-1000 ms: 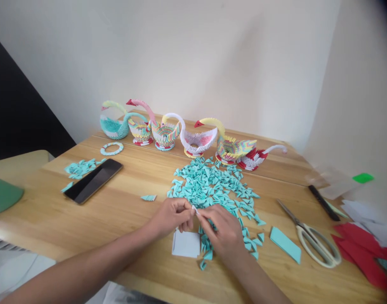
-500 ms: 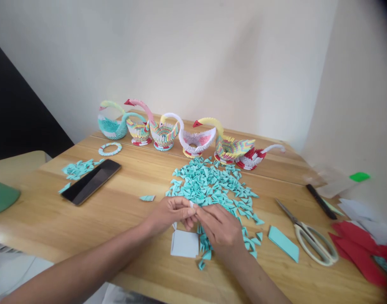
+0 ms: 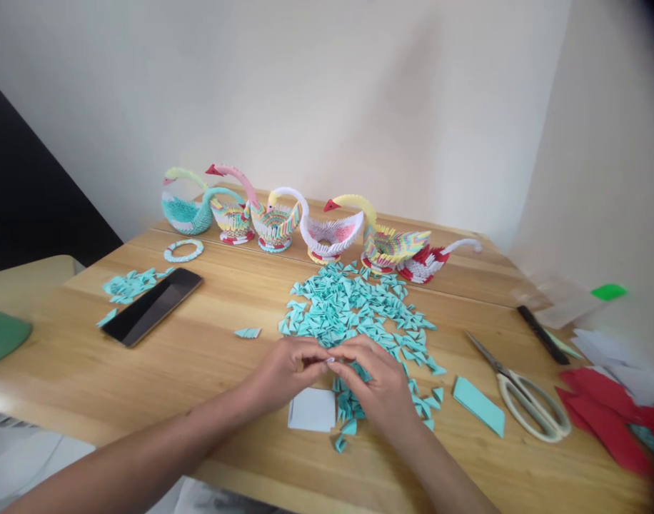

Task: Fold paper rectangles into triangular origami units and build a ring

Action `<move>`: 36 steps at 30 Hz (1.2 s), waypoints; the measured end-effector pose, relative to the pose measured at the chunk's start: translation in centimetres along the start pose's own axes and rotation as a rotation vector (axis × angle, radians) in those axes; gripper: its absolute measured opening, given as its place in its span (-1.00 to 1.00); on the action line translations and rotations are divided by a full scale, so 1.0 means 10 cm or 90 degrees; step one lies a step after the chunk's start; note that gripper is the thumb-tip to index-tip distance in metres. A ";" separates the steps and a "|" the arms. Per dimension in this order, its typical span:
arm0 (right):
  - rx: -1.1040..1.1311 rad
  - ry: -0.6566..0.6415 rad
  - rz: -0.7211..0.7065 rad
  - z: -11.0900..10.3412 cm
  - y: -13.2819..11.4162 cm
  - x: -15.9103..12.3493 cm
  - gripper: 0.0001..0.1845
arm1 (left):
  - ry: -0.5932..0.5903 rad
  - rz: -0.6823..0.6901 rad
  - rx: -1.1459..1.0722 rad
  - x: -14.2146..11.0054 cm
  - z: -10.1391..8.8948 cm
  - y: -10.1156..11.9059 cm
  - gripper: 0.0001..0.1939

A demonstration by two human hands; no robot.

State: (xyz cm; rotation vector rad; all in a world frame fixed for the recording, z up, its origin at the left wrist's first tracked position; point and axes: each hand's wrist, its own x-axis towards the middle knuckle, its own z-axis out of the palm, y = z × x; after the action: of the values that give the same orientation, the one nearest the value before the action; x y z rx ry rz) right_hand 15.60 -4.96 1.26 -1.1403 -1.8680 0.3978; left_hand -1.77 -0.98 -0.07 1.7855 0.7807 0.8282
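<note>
Between the fingertips of both hands is a small folded piece of white paper (image 3: 330, 360), mostly hidden by the fingers. My left hand (image 3: 292, 368) pinches it from the left, thumb below and index finger on top. From the right, my right hand (image 3: 378, 375) grips it between thumb and fingers. Just below the hands lies a stack of white paper rectangles (image 3: 312, 411). A large heap of folded turquoise paper triangles (image 3: 332, 303) spreads behind and beneath my right hand. One small group of joined turquoise pieces (image 3: 248, 333) rests left of the heap.
Several paper swans (image 3: 276, 227) stand along the back, beside a white and turquoise paper ring (image 3: 183, 250). A phone (image 3: 153, 307) lies at left. Scissors (image 3: 520, 392), turquoise paper strips (image 3: 478, 405), red paper (image 3: 605, 410) and a black-handled cutter (image 3: 542, 335) are at right.
The white paper has been turned and now shows less between the fingertips. My fingers have shifted, with both thumbs now lower and the right hand's fingers straighter.
</note>
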 end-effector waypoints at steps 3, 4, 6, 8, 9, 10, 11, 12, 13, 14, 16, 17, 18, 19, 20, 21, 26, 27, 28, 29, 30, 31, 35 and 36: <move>0.021 0.003 0.027 0.00 0.00 0.00 -0.92 | 0.003 0.050 0.091 -0.01 0.00 0.05 -0.79; 0.039 0.002 0.048 0.00 0.00 0.00 -0.93 | 0.006 0.064 0.119 -0.02 0.00 0.06 -0.78; 0.086 -0.003 0.106 -0.01 0.00 0.01 -0.93 | 0.020 0.095 0.183 -0.03 0.00 0.07 -0.78; 0.138 -0.008 0.173 -0.02 0.00 0.02 -0.92 | 0.045 0.128 0.242 -0.03 -0.01 0.06 -0.79; 0.162 -0.011 0.204 -0.03 0.00 0.02 -0.90 | 0.058 0.144 0.264 -0.04 -0.01 0.06 -0.80; 0.184 -0.015 0.231 -0.04 0.01 0.02 -0.88 | 0.069 0.158 0.282 -0.04 -0.02 0.05 -0.80; 0.203 -0.021 0.252 -0.04 0.01 0.03 -0.86 | 0.077 0.172 0.295 -0.04 -0.02 0.04 -0.79; 0.218 -0.029 0.269 -0.05 0.01 0.03 -0.83 | 0.083 0.183 0.305 -0.04 -0.03 0.03 -0.79; 0.230 -0.036 0.282 -0.05 0.01 0.04 -0.81 | 0.086 0.194 0.312 -0.04 -0.03 0.02 -0.78; 0.239 -0.043 0.293 -0.05 0.01 0.04 -0.79 | 0.086 0.200 0.316 -0.04 -0.03 0.01 -0.78; 0.247 -0.051 0.310 -0.06 0.01 0.04 -0.76 | 0.085 0.203 0.315 -0.04 -0.03 0.01 -0.77; 0.248 -0.055 0.316 -0.05 0.01 0.04 -0.75 | 0.083 0.198 0.308 -0.04 -0.03 0.02 -0.76; 0.248 -0.059 0.318 -0.05 0.01 0.04 -0.75 | 0.081 0.188 0.296 -0.04 -0.03 0.03 -0.76; 0.248 -0.062 0.318 -0.05 0.01 0.04 -0.75 | 0.077 0.173 0.279 -0.04 -0.02 0.04 -0.76; 0.247 -0.063 0.314 -0.05 0.00 0.04 -0.76 | 0.075 0.149 0.256 -0.04 -0.02 0.05 -0.77; 0.243 -0.064 0.306 -0.05 0.00 0.04 -0.77 | 0.072 0.119 0.224 -0.04 -0.02 0.05 -0.77; 0.158 -0.057 0.192 -0.12 0.03 0.05 -0.83 | -0.034 -0.124 -0.149 -0.02 -0.05 0.00 -0.63; 0.122 -0.051 0.148 -0.14 0.04 0.05 -0.84 | -0.063 -0.164 -0.228 -0.02 -0.06 -0.02 -0.61; 0.086 -0.046 0.100 -0.15 0.05 0.05 -0.82 | -0.084 -0.192 -0.288 -0.01 -0.07 -0.04 -0.59; 0.054 -0.042 0.049 -0.16 0.06 0.05 -0.80 | -0.096 -0.210 -0.329 -0.01 -0.08 -0.05 -0.59; 0.031 -0.043 0.002 -0.17 0.06 0.05 -0.80 | -0.105 -0.219 -0.355 0.00 -0.09 -0.05 -0.58; 0.018 -0.044 -0.038 -0.17 0.07 0.05 -0.81 | -0.115 -0.225 -0.372 0.00 -0.09 -0.05 -0.58; 0.009 -0.034 -0.085 -0.12 0.06 0.04 -0.86 | -0.161 -0.228 -0.350 0.00 -0.08 -0.04 -0.53; 0.009 -0.028 -0.074 -0.11 0.05 0.04 -0.86 | -0.148 -0.220 -0.331 0.00 -0.07 -0.04 -0.53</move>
State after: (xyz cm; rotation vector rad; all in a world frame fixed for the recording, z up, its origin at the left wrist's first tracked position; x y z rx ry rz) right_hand 16.67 -4.50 1.72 -1.0165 -1.9557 0.3716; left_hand -2.37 -0.51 -0.27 1.2131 0.6247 0.5190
